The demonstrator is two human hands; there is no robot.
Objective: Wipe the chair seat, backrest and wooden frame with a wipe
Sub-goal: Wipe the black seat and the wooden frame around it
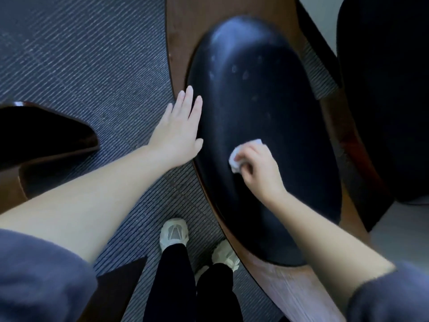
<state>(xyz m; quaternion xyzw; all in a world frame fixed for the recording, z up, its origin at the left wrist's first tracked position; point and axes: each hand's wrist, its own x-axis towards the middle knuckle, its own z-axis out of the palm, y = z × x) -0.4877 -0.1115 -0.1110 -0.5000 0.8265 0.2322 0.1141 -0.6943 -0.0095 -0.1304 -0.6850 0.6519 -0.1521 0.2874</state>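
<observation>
1. My right grip is clamped on the crumpled wipe, pressing it onto the seat beneath.
2. My left grip, fingers straight, rests at the seat's edge.
3. Wipe seems soft and light; I'd hold it bunched.

The person's right hand pinches a crumpled white wipe and presses it onto the black padded seat, near its middle. The left hand lies flat with straight fingers at the seat's left edge, over the wooden frame that rims the cushion. Below, two pale shoes stand on ribbed grey carpet. Faint smudges dot the seat's upper part.
</observation>
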